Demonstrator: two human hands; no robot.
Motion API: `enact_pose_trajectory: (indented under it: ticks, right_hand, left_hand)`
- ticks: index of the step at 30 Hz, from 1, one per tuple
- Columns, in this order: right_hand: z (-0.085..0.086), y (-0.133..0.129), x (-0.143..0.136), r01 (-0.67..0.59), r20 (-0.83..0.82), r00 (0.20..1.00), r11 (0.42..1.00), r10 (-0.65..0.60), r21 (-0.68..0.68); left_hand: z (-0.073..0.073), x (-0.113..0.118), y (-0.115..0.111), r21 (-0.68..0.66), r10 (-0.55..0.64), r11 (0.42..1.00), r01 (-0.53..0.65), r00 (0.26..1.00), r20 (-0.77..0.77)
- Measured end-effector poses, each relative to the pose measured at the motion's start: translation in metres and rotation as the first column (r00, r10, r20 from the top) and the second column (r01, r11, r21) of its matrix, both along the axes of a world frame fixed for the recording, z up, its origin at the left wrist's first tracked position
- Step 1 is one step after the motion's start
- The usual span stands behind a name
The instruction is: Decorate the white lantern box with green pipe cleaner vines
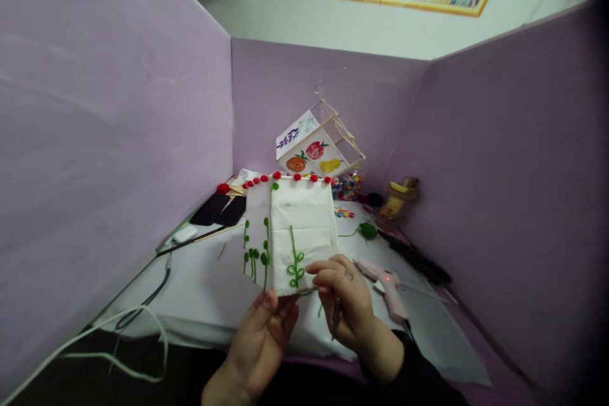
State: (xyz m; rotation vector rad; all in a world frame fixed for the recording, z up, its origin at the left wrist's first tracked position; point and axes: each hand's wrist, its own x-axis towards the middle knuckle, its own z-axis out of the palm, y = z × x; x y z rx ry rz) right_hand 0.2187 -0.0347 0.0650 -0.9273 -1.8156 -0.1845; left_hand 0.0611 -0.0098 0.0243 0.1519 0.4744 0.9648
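A white box-shaped lantern (304,203) stands tilted before me, with red pompoms along its top edge and green stems and leaves on two faces. My left hand (264,336) grips its lower edge from below, thumb on the near side. My right hand (345,301) is beside the lower right of the front face. Its thumb and index finger come together near the looped green wire plant (295,263), perhaps touching it. A thin dark tool (335,317) lies in the curled fingers of that hand; its kind is hard to make out. A bit of green shows below the palm.
A pink glue gun (387,285) with a red light lies on the right. Behind hangs a painted fruit lantern (314,149). Green yarn (367,231), a yellow cup (396,198) and dark phones (212,208) lie around. Purple partitions (499,158) enclose the table; a white cable (157,323) hangs at left.
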Motion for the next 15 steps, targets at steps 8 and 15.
enact_pose_trajectory:
  ticks: [8,15]
  right_hand:
    - [-0.0069,-0.0024,0.0017,0.193,-0.186,0.967,0.977,-0.174,0.086]
    - [-0.0019,-0.0029,0.0062,0.305,-0.351,0.891,0.952,-0.287,-0.006]
  left_hand:
    - [0.0027,0.0016,-0.0024,-0.005,0.035,0.999,-0.035,0.999,-0.027]
    - [-0.0010,0.0018,-0.0018,-0.004,0.042,0.999,-0.042,0.999,-0.027]
